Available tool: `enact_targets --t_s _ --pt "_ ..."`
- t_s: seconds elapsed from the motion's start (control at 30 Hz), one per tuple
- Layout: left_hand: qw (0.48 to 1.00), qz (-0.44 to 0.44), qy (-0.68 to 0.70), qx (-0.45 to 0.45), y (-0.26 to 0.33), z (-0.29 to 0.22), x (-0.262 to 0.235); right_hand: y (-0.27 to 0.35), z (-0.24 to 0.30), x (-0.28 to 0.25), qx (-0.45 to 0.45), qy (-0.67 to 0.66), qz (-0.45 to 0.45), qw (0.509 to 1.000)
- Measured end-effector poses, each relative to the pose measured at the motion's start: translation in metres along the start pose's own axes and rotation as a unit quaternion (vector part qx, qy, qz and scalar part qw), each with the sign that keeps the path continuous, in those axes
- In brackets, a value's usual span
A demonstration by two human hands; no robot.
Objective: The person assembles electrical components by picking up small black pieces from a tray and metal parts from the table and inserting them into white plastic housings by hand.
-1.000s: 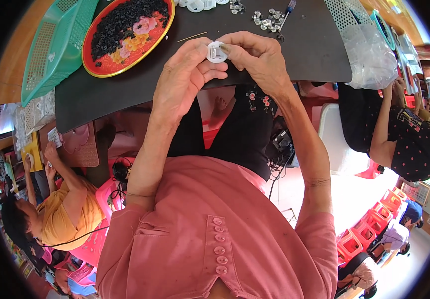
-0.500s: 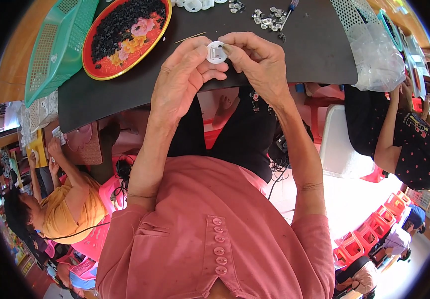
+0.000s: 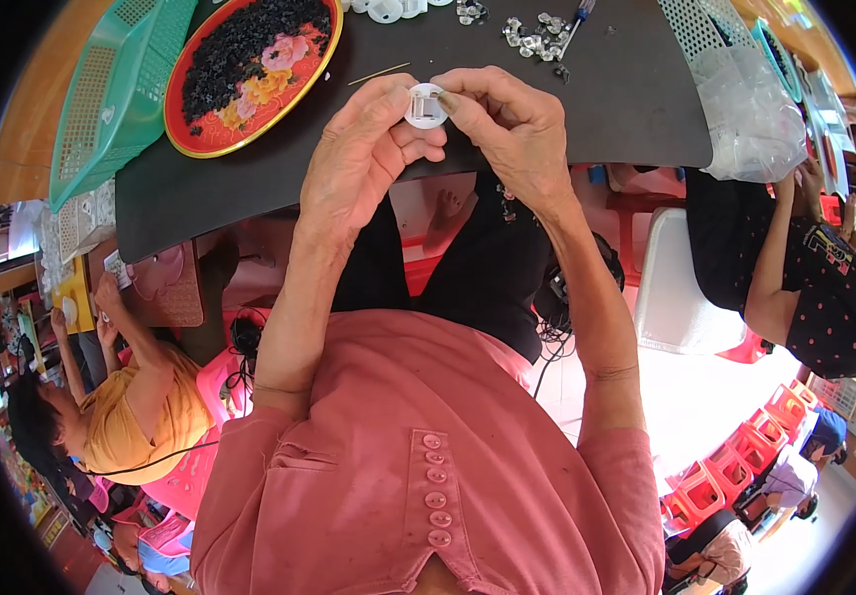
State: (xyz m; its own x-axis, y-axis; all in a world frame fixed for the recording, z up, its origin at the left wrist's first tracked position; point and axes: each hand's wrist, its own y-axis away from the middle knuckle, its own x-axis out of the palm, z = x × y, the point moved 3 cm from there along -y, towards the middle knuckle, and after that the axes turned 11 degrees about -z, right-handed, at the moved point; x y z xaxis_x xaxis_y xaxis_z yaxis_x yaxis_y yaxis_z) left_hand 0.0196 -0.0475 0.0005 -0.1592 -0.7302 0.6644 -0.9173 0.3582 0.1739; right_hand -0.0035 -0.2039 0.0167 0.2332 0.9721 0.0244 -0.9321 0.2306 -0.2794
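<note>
A small white round plastic part (image 3: 426, 105) is pinched between my two hands above the near edge of a dark table (image 3: 626, 89). My left hand (image 3: 363, 159) grips it from the left with thumb and fingertips. My right hand (image 3: 502, 124) holds its right side with thumb and forefinger. A thin stick (image 3: 378, 73) lies on the table just beyond my left hand.
A red round tray (image 3: 249, 69) of small black pieces sits at the back left, beside a green mesh basket (image 3: 111, 89). Clear and white small parts (image 3: 537, 35) lie at the back. A plastic bag (image 3: 750, 114) rests at the right. Seated people flank me on both sides.
Both hands with the white part sit slightly lower in view, over the table's near edge; the grip looks unchanged.
</note>
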Motion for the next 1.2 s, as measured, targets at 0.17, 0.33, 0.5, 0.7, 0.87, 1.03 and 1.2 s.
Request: enact_targets --t_s 0.17,0.33,0.5,0.7,0.87,1.03,1.2 --pt "0.999 0.033 0.033 -0.017 0.000 -0.001 0.002 0.000 0.004 0.001 0.014 -0.011 0.018 1.000" --pt "0.999 0.031 0.012 -0.010 0.003 -0.003 0.007 0.001 0.005 0.000 0.016 -0.022 0.012 1.000" --pt "1.000 0.014 0.005 -0.015 0.005 -0.003 0.002 0.001 0.002 0.001 -0.016 0.008 0.009 1.000" --pt "1.000 0.005 0.011 -0.024 0.004 0.001 0.003 -0.003 0.003 -0.015 -0.032 0.055 -0.048 0.997" --pt "1.000 -0.003 -0.019 -0.014 0.007 0.001 0.003 -0.033 0.024 -0.055 -0.223 0.300 -0.110 0.921" --pt "1.000 0.006 0.003 -0.018 0.006 0.000 0.004 -0.038 0.011 -0.077 -0.207 0.395 -0.092 0.890" --pt "1.000 0.014 0.003 -0.020 0.006 0.002 0.005 -0.030 0.002 -0.076 -0.147 0.327 -0.084 0.930"
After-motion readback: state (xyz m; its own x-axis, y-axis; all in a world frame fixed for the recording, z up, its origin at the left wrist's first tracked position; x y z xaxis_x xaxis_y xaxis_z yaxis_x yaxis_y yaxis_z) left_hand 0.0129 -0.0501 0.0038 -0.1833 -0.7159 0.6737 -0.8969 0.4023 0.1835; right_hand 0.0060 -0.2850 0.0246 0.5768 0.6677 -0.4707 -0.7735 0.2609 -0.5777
